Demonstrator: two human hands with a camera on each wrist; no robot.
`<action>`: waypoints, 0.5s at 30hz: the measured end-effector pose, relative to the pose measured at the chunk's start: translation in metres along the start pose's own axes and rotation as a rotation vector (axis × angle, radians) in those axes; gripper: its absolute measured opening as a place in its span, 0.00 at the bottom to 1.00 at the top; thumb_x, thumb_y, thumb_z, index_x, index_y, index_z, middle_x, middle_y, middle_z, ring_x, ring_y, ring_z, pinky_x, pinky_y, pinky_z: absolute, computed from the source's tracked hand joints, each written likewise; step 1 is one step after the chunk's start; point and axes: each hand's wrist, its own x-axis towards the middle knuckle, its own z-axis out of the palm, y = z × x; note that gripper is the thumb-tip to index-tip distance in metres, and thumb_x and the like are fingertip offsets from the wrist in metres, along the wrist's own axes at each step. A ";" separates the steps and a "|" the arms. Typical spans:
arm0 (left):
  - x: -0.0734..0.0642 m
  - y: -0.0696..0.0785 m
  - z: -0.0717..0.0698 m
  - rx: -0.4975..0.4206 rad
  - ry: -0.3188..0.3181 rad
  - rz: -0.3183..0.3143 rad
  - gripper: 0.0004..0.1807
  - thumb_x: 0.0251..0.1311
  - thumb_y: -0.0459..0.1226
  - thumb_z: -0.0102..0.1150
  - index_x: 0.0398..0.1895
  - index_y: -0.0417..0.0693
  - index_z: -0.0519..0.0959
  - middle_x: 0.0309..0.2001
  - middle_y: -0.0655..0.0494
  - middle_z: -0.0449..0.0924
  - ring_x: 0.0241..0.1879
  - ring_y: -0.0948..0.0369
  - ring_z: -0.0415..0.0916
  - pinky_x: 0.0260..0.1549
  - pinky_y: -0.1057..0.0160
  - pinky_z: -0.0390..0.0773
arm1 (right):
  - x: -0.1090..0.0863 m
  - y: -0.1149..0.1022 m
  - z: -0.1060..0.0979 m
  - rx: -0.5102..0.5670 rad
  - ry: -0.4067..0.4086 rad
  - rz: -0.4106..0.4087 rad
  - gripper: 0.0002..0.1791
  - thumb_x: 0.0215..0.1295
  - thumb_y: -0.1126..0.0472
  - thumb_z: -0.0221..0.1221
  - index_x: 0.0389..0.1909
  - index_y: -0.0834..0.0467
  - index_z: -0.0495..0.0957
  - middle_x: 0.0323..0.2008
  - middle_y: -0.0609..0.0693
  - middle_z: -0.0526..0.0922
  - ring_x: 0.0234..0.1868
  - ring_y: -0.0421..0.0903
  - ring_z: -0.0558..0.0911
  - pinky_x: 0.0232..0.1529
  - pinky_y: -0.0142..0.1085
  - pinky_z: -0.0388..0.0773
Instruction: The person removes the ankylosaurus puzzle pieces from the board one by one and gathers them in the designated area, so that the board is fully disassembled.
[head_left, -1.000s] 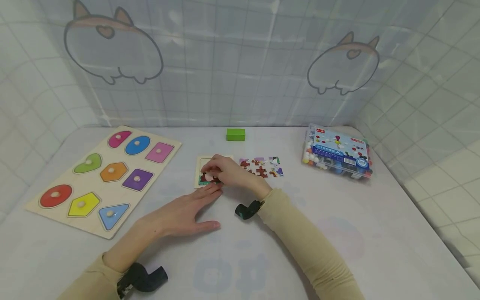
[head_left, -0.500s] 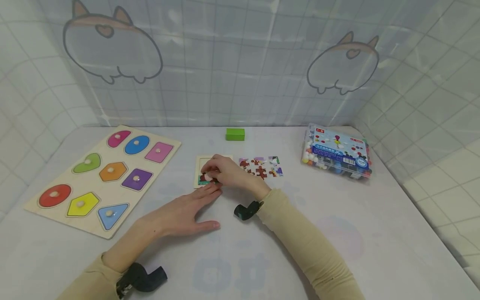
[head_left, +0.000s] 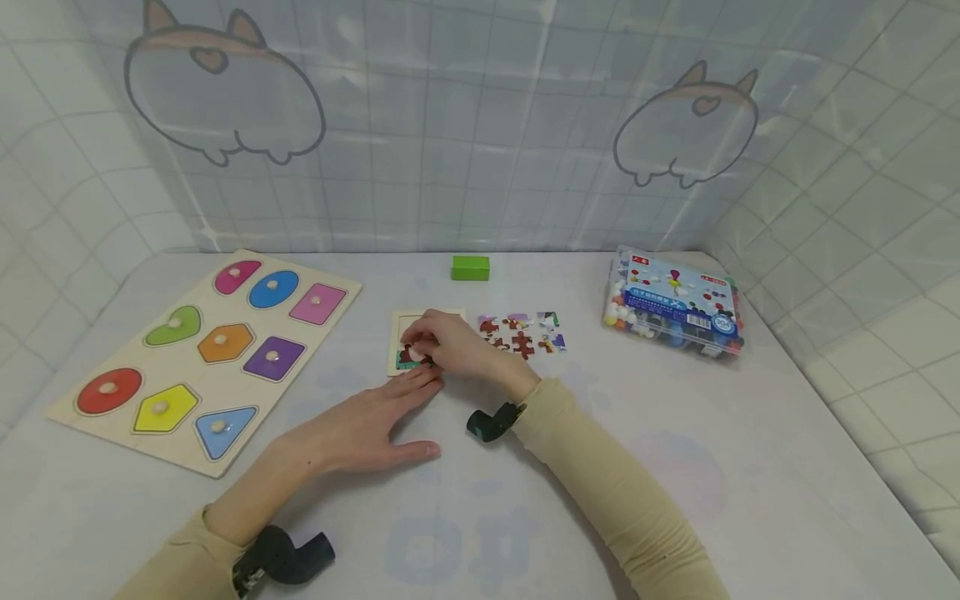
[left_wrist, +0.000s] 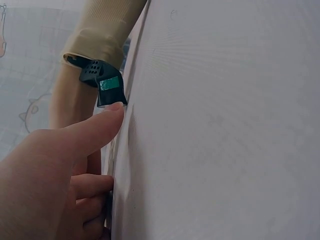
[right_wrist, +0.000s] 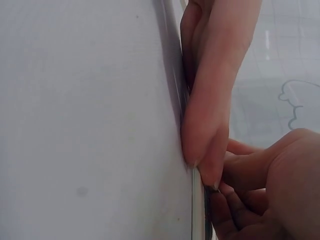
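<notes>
A small jigsaw tray (head_left: 393, 358) with a pale wooden border lies mid-table, with part of a dark red, pink and green picture inside it. My right hand (head_left: 465, 346) is over the tray, its thumb and fingers pinching at a jigsaw piece (head_left: 409, 357) in the lower part. The fingers hide most of that piece. My left hand (head_left: 367, 429) lies palm down with straight fingers, its fingertips at the tray's near edge and its thumb spread apart. In the right wrist view the left fingertips (right_wrist: 202, 150) touch the tray's edge, close beside the curled right fingers (right_wrist: 245, 170).
Several loose jigsaw pieces (head_left: 522, 343) lie right of the tray. A green block (head_left: 470, 268) stands behind. On the left lies a wooden shape board (head_left: 187, 367) with knobbed pieces; at the back right, a clear box (head_left: 675, 304) of coloured balls. A tiled, patterned backdrop surrounds the table.
Both hands stay almost where they were at the tray; the right fingers shift only very slightly. The loose pieces and other objects keep their places.
</notes>
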 end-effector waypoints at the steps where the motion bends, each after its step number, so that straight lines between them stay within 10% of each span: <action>1: 0.000 0.000 0.000 0.001 0.001 0.003 0.49 0.61 0.67 0.54 0.79 0.52 0.56 0.81 0.59 0.46 0.79 0.57 0.45 0.73 0.49 0.60 | 0.000 0.000 0.000 -0.010 0.003 0.004 0.12 0.73 0.66 0.55 0.53 0.59 0.82 0.47 0.52 0.80 0.42 0.42 0.77 0.43 0.28 0.74; 15: 0.000 -0.001 0.000 0.010 0.002 0.002 0.50 0.61 0.68 0.53 0.78 0.51 0.57 0.80 0.57 0.47 0.79 0.56 0.46 0.73 0.48 0.59 | 0.001 -0.002 0.001 -0.082 -0.007 0.004 0.11 0.74 0.64 0.55 0.52 0.59 0.82 0.46 0.51 0.79 0.42 0.43 0.77 0.45 0.30 0.75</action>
